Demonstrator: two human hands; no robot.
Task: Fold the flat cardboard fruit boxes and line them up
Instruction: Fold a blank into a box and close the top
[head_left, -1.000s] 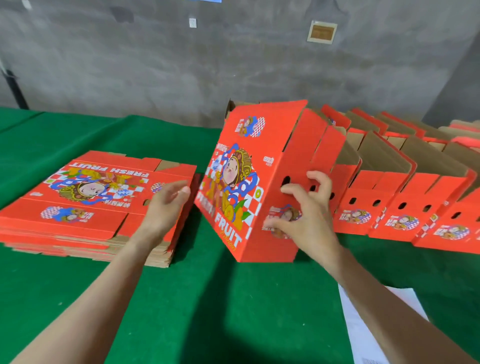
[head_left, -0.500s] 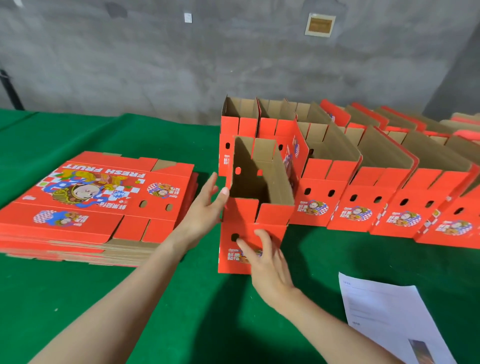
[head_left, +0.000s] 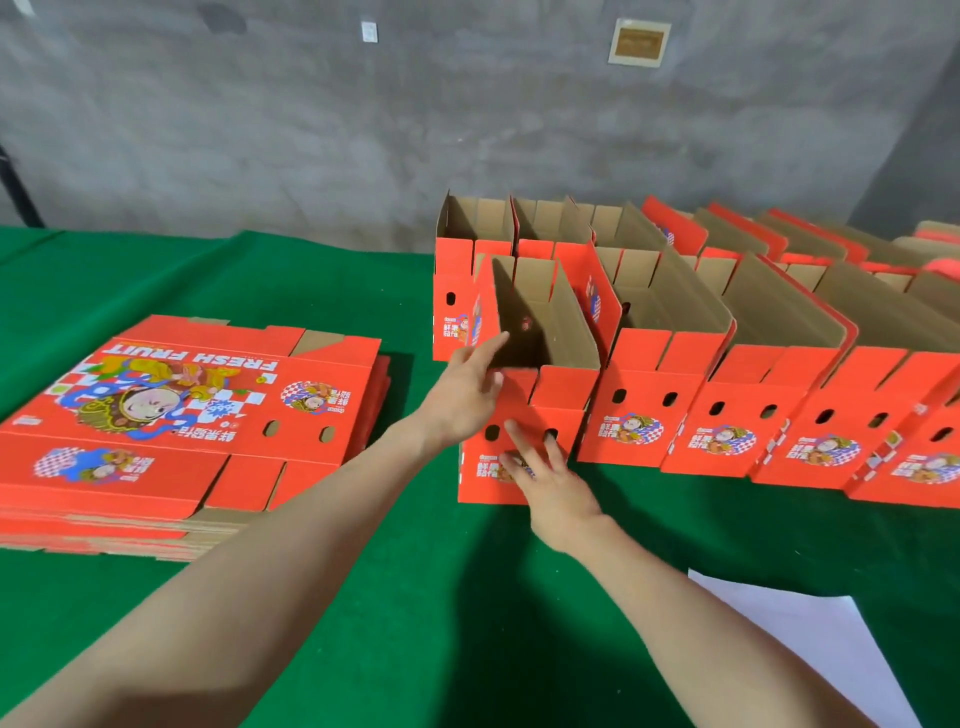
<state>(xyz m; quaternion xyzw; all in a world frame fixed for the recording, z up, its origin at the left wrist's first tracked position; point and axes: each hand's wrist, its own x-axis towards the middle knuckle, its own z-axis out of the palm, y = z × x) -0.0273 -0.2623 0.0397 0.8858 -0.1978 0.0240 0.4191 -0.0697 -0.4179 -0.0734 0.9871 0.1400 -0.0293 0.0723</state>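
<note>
A folded red fruit box (head_left: 558, 395) stands upright and open-topped on the green table, at the left end of a row of folded boxes (head_left: 748, 415). My left hand (head_left: 465, 392) touches its left side near the top edge with straight fingers. My right hand (head_left: 545, 480) presses flat against its front face, fingers spread below the two oval holes. A stack of flat red boxes (head_left: 182, 415) printed "FRESH FRUIT" lies to the left.
A second row of folded boxes (head_left: 519, 234) stands behind the first, near the grey wall. A white sheet of paper (head_left: 810, 654) lies at the lower right. Green cloth (head_left: 363, 597) covers the table between the stack and the boxes.
The box was tilted with its printed side toward me a second ago; it now stands upright on the table and has slid right, against the row. Both hands stay on it.
</note>
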